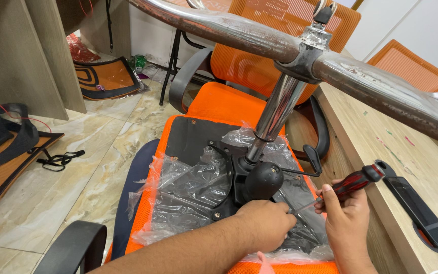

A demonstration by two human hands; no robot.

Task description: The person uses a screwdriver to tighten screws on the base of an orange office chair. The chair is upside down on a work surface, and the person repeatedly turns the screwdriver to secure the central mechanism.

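An orange office chair seat [176, 137] lies upside down, its black underside partly wrapped in clear plastic film [188, 187]. A black tilt mechanism [239, 177] with a round knob [263, 180] is fixed on it, and a chrome gas cylinder [275, 114] rises to a rusty chrome star base [300, 48]. My left hand [267, 223] rests closed on the plastic just below the knob. My right hand [348, 220] grips a screwdriver with a red-and-black handle [356, 181]; its thin shaft points left toward my left hand's fingers.
A wooden desk [381, 137] runs along the right with a dark phone [419, 205] on it. Another orange mesh chair [259, 56] stands behind. Loose orange chair parts [105, 76] and black straps [59, 160] lie on the marble floor. A black armrest [74, 248] sits at lower left.
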